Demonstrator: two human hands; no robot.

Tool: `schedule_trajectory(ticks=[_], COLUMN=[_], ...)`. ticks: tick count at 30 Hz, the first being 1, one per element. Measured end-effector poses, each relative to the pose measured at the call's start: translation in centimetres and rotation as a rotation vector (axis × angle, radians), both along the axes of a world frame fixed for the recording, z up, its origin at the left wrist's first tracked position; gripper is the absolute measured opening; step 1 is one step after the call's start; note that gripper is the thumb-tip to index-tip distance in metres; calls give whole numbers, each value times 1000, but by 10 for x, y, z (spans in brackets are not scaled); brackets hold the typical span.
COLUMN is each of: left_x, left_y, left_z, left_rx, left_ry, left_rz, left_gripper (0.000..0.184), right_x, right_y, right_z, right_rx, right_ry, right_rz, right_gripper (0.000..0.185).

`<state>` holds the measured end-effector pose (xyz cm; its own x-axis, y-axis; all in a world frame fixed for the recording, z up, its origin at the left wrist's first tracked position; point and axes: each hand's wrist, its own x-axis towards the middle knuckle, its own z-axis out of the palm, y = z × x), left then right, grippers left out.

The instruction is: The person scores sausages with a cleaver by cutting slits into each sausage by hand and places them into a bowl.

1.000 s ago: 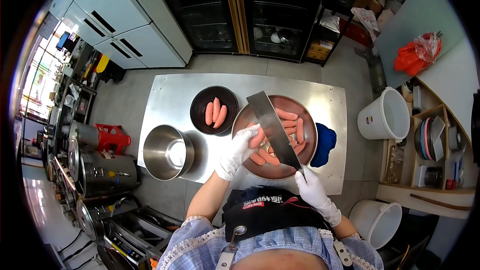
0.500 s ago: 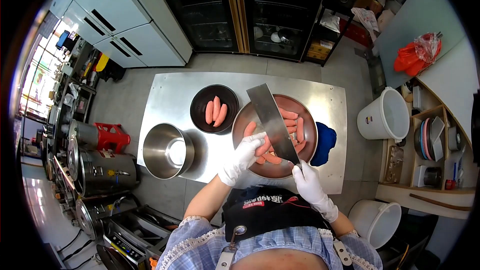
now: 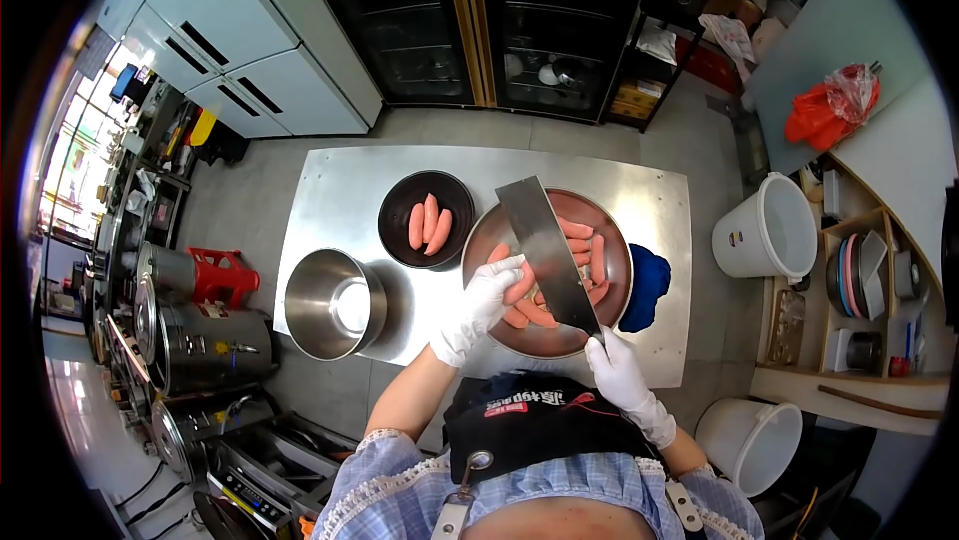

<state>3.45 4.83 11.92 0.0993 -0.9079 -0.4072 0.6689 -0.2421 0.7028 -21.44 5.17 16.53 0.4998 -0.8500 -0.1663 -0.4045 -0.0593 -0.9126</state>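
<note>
My left hand (image 3: 483,306), in a white glove, is closed on a pink sausage (image 3: 519,285) over the wide brown-red pan (image 3: 625,285). In my right hand (image 3: 621,372), also gloved, is the handle of a long cleaver (image 3: 547,250). Its broad blade slants across the pan, just right of the held sausage, and hides part of what lies below. Several sausages (image 3: 597,258) and pieces lie in the pan. To the left, a black bowl (image 3: 392,202) holds 3 sausages (image 3: 431,224).
A deep steel pot (image 3: 300,325) stands at the left of the metal table (image 3: 330,180). A blue cloth (image 3: 645,288) lies against the pan's right side. White buckets (image 3: 734,250) stand right of the table, beside a wooden shelf unit (image 3: 829,390). Large steel vessels (image 3: 215,340) line the left.
My left hand has shifted slightly left and down with the sausage. The cleaver's tip has come slightly down; its handle stays in my right hand.
</note>
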Motion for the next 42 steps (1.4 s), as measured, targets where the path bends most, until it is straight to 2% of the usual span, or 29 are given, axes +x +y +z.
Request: schedule_trajectory(ticks=[2, 6, 8, 9, 11, 15, 17, 18, 21, 28, 32, 37, 42], left_x=[3, 6, 7, 5, 4, 5, 4, 7, 16, 14, 15, 15, 12], left_y=[0, -2, 1, 1, 0, 1, -3, -4, -8, -20, -23, -23, -21], left_z=[21, 6, -4, -2, 4, 15, 38, 32, 11, 3, 1, -5, 2], left_rx=[10, -41, 1, 1, 0, 32, 85, 84, -137, -49, -14, -61, -41], left_ry=[53, 94, 14, 15, 4, -42, 62, 62, 164, 234, 252, 284, 285], left_rz=[14, 13, -56, -57, -39, -31, 76, 77, -49, 71, 105, 104, 96], left_gripper=[18, 21, 32, 32, 20, 19, 22, 22, 28, 34, 37, 37, 38], right_x=[0, -4, -3, -1, 1, -2, -3, -4, -7, -5, -4, -4, 2], right_y=[2, 3, 1, 0, 0, 0, 0, 0, 1, 5, 9, 10, 10], right_z=[2, -2, -3, -1, 0, -3, -3, -2, -6, 13, 4, -13, -5], right_rx=[10, 9, -14, -17, -20, 10, 20, 33, 31, 2, 30, -88, -45], right_ry=[2, -1, 12, 1, -13, -18, -21, -11, -10, -14, -12, -4, 9], right_rz=[14, 8, 10, 4, -3, 13, 12, 17, 8, 34, 30, 79, 28], right_gripper=[18, 18, 18, 18, 18, 17, 17, 17, 18, 22, 22, 27, 21])
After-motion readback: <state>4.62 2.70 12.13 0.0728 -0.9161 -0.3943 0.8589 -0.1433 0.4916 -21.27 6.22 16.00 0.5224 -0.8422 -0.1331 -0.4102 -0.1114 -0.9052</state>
